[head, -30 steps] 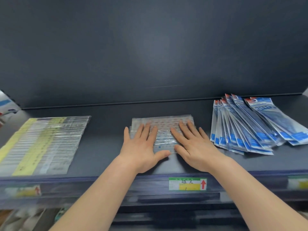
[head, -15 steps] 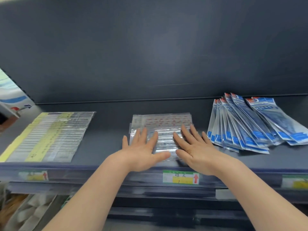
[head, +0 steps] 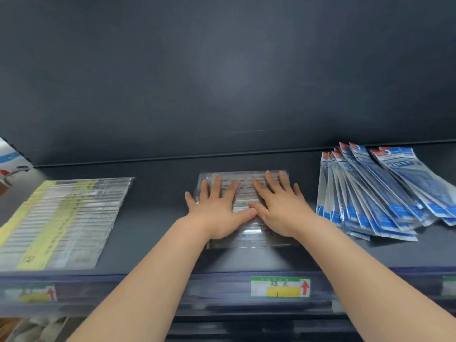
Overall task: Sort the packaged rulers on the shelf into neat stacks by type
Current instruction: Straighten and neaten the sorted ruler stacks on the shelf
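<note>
Clear-sleeved ruler stack [head: 246, 239], red print, left hand [head: 217, 213], right hand [head: 281, 211] pressing flat; fingers straight

Dim, even light leaves a pale glow on the back panel [head: 237, 77]. Yellow packets [head: 61, 218] near the shelf's [head: 153, 230] left edge are blurred.

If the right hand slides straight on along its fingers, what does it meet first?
Probably the dark back panel: the right hand lies flat on the clear ruler packets, and beyond their far edge only bare shelf shows.
</note>
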